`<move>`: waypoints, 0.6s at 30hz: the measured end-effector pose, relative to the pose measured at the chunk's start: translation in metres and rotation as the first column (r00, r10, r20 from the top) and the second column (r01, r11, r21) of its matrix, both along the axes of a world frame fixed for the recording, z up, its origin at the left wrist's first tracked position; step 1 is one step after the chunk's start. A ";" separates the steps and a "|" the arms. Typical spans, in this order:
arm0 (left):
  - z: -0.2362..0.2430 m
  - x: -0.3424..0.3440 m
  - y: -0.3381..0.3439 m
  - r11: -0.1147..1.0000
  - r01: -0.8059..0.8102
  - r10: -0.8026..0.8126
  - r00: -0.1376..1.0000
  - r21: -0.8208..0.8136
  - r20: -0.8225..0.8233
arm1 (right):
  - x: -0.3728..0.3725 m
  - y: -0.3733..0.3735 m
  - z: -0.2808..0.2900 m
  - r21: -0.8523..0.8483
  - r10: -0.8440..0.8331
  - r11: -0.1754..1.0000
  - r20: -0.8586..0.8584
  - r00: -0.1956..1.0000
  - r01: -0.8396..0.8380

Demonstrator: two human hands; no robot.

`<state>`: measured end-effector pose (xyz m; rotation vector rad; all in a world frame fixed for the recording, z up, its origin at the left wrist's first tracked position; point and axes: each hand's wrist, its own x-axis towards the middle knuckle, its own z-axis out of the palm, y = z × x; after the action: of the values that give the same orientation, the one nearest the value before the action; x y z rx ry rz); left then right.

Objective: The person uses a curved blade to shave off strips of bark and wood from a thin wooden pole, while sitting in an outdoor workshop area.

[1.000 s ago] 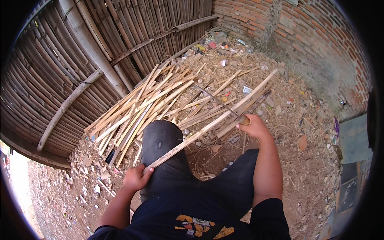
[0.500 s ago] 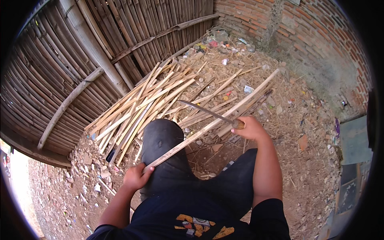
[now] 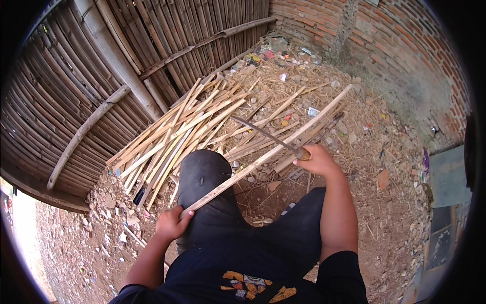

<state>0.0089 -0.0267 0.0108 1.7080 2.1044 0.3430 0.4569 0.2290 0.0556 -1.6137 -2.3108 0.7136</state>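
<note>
My left hand [image 3: 172, 223] is closed round the near end of a long pale wooden strip [image 3: 263, 159], beside my left thigh. The strip rests across that thigh and slants up and away to the right. Its far end reaches over the littered ground. In my right hand [image 3: 320, 161] is the wooden handle of a long knife [image 3: 267, 135] with a thin, curved dark blade. The blade crosses the strip near the handle, its tip pointing away to the left. Whether the edge touches the wood I cannot tell.
A heap of cut wooden strips [image 3: 182, 129] lies ahead on the left, by a slatted bamboo wall [image 3: 55, 116]. More strips lie beneath the held one. A brick wall [image 3: 400, 55] stands on the far right. Straw, stones and scraps litter the soil.
The knife's tip has swung slightly farther away and to the right, and my right hand has shifted a little. My left hand and the wooden strip stay almost in place.
</note>
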 end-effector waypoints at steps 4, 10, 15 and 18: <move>0.001 -0.001 -0.001 1.000 0.009 -0.009 1.000 0.026 -0.001 | -0.006 0.000 0.002 -0.059 0.030 0.998 0.042 0.999 -0.028; -0.002 -0.001 -0.001 0.999 0.014 -0.015 1.000 0.049 0.009 | 0.010 0.004 -0.004 -0.093 -0.079 0.993 -0.083 0.993 0.071; -0.001 0.000 -0.001 0.999 0.012 -0.012 1.000 0.053 0.000 | 0.016 0.003 0.002 -0.081 -0.149 0.987 -0.150 0.977 0.138; -0.001 0.001 -0.001 0.999 0.004 -0.005 1.000 0.052 0.007 | 0.005 -0.002 0.011 -0.066 -0.114 0.992 -0.063 0.991 0.110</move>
<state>0.0095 -0.0272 0.0095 1.7379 2.1038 0.4045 0.4620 0.2265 0.0670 -1.7045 -2.1529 0.8079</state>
